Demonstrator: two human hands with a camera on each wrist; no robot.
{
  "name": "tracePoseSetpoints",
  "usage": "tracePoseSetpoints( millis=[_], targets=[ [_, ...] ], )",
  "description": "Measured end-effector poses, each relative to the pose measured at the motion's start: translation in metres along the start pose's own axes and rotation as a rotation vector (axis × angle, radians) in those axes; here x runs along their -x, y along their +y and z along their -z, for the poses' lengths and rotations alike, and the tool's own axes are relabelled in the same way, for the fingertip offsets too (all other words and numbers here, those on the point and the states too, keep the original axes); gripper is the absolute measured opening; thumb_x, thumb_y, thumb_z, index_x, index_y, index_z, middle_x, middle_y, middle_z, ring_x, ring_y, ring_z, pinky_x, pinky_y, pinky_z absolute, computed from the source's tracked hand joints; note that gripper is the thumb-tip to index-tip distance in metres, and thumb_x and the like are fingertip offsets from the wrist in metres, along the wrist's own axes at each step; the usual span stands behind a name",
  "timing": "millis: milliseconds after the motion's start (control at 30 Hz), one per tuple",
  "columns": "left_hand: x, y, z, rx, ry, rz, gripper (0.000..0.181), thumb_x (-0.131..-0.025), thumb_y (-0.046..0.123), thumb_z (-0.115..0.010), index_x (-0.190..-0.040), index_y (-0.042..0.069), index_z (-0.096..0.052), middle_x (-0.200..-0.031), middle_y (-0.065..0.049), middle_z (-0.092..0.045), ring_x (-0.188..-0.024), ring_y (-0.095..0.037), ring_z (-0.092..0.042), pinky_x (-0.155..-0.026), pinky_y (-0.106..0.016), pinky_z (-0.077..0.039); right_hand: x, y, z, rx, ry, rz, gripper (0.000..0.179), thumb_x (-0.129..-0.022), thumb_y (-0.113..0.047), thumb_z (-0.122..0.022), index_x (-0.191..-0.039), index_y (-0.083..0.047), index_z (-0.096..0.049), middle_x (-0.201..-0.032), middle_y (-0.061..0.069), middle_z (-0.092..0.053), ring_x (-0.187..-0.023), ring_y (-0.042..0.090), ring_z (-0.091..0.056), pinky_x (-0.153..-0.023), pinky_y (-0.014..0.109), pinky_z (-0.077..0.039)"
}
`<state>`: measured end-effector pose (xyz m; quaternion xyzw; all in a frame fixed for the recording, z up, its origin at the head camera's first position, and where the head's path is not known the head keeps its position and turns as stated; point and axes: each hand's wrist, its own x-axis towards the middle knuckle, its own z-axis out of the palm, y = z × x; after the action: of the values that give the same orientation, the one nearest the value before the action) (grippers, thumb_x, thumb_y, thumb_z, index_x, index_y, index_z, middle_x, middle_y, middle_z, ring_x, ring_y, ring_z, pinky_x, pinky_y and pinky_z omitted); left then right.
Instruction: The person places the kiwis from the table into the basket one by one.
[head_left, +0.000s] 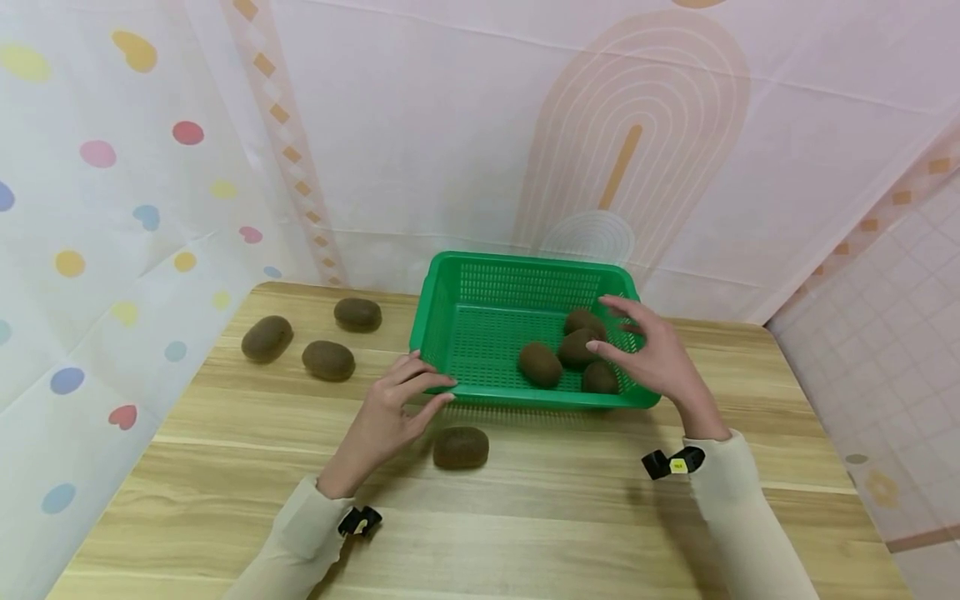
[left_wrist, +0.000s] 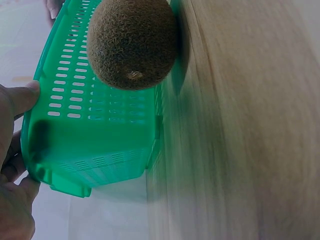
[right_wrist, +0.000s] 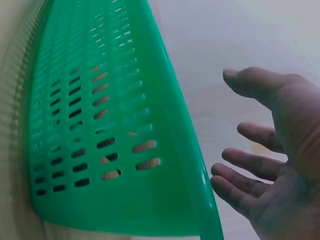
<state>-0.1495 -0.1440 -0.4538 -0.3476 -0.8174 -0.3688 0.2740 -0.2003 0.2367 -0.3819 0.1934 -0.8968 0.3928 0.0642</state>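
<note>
A green plastic basket [head_left: 525, 395] with slotted walls stands on the table, several brown fuzzy kiwis [head_left: 540, 365] gathered in its right half. At its near left corner my left hand [head_left: 393, 408] holds the rim between thumb and fingers; the left wrist view shows that rim [left_wrist: 31, 125] with the thumb on it. Over the basket's right end hovers my right hand [head_left: 652, 350], fingers spread and holding nothing, partly covering the kiwis below. In the right wrist view the right hand [right_wrist: 275, 155] is just beyond the rim. One kiwi [head_left: 461, 447] lies in front of the basket, near my left hand.
Three more kiwis [head_left: 328, 360] lie on the wooden table [head_left: 525, 517] left of the basket. Patterned cloth [head_left: 420, 125] hangs along the table's back, close behind the basket, and on both sides.
</note>
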Motion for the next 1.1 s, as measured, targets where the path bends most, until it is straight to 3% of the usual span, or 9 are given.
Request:
tracePoseSetpoints(
  millis=[233, 500, 867, 1000, 1100],
  targets=[
    [0.000, 0.001, -0.001, 0.008, 0.007, -0.005, 0.021, -0.082, 0.002, -0.084, -0.100, 0.010, -0.078, -0.098, -0.004, -0.073, -0.094, -0.020, -0.071, -0.119, -0.052, -0.044, 0.004, 0.008, 0.009, 0.002, -0.009, -0.050, 0.072, -0.095, -0.028, -0.076, -0.157, -0.017, -0.041, -0.160, 0.017, -0.042, -0.145, 0.041, -0.044, -0.115, 0.061, -0.044],
    [0.000, 0.000, -0.002, 0.000, 0.028, -0.033, 0.024, -0.080, -0.001, -0.084, -0.100, 0.010, -0.078, -0.097, -0.002, -0.072, -0.093, -0.018, -0.070, -0.114, -0.056, -0.046, 0.009, 0.019, 0.021, -0.099, 0.001, -0.158, 0.079, -0.097, -0.032, -0.073, -0.162, -0.015, -0.030, -0.162, 0.020, -0.037, -0.147, 0.043, -0.039, -0.121, 0.062, -0.036],
    [0.001, 0.002, -0.001, 0.008, -0.002, 0.009, 0.019, -0.083, 0.003, -0.084, -0.100, 0.008, -0.078, -0.097, -0.004, -0.072, -0.094, -0.020, -0.070, -0.119, -0.053, -0.043, 0.022, 0.035, 0.032, -0.208, -0.028, -0.338, 0.081, -0.101, -0.039, -0.066, -0.165, -0.016, -0.022, -0.163, 0.020, -0.036, -0.145, 0.044, -0.042, -0.115, 0.062, -0.043],
    [0.001, 0.001, -0.002, 0.010, 0.004, 0.002, 0.019, -0.082, 0.002, -0.084, -0.100, 0.008, -0.078, -0.097, -0.003, -0.072, -0.094, -0.020, -0.070, -0.118, -0.053, -0.043, 0.026, 0.042, 0.032, -0.238, -0.024, -0.387, 0.078, -0.102, -0.039, -0.064, -0.163, -0.011, -0.026, -0.158, 0.020, -0.043, -0.136, 0.034, -0.052, -0.109, 0.044, -0.052],
    [0.001, 0.000, -0.002, 0.010, 0.007, -0.003, 0.020, -0.082, 0.001, -0.084, -0.100, 0.008, -0.078, -0.097, -0.003, -0.072, -0.093, -0.020, -0.070, -0.119, -0.052, -0.043, 0.029, 0.045, 0.030, -0.288, -0.023, -0.415, 0.074, -0.102, -0.036, -0.064, -0.161, -0.006, -0.031, -0.153, 0.021, -0.047, -0.122, 0.016, -0.058, -0.096, 0.023, -0.057]
  ],
)
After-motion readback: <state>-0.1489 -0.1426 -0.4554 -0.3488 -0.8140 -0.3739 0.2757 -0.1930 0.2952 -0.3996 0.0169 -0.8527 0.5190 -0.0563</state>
